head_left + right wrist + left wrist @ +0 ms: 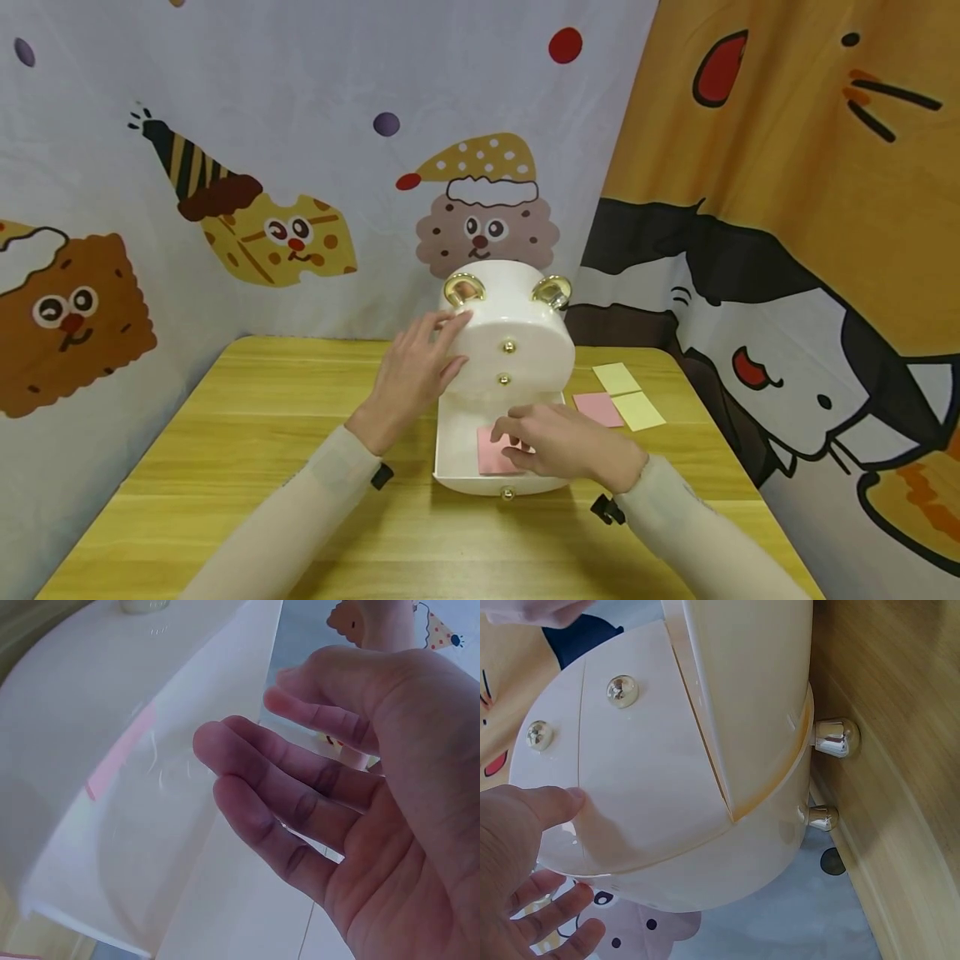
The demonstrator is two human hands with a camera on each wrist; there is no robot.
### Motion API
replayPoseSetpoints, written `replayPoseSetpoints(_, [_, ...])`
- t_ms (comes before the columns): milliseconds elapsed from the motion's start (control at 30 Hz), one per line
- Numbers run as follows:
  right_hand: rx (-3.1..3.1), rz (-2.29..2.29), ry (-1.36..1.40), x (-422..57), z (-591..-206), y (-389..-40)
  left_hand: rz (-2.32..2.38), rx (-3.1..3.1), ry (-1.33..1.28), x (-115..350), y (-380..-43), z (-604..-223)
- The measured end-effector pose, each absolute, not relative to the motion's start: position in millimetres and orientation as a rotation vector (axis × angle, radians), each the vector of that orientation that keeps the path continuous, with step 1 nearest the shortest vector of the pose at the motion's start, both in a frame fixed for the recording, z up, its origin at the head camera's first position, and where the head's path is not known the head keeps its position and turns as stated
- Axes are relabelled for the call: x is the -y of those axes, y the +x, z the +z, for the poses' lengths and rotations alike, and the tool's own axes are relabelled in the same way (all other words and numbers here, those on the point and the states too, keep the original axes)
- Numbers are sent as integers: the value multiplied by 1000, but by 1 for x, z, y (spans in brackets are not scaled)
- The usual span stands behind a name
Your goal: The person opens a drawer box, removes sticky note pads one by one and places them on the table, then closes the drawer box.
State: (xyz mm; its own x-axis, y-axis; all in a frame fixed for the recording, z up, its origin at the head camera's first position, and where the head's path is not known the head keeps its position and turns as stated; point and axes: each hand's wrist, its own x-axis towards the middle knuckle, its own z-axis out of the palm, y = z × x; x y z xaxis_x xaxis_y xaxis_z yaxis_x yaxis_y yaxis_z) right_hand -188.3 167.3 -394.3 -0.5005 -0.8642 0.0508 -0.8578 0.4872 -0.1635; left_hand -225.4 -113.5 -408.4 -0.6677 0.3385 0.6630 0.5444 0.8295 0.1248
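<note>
A white rounded mini drawer cabinet (pixel 498 333) with gold ears and gold knobs stands on the table, its bottom drawer (pixel 461 454) pulled out. My left hand (pixel 412 371) rests at the cabinet's upper left. In the left wrist view the thumb (pixel 559 804) touches the front near a drawer seam, and the other fingers spread along the side. A pink sticky note (pixel 491 454) lies in the drawer near its front. Over the drawer hovers my right hand (pixel 566 442), fingers loosely bent, holding nothing; in the head view it covers part of the note.
Right of the cabinet, two yellow sticky notes (pixel 617 378) and another pink note (pixel 598 409) lie on the wooden table (pixel 300 467). Behind, a cartoon-printed curtain (pixel 315 125) hangs close to the table's back edge.
</note>
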Motion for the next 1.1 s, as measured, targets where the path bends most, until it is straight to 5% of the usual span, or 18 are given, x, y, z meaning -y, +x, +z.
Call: replayPoseSetpoints(1100, [-2547, 82, -1569, -138, -406, -224, -429, 2333, -655, 113, -227, -409])
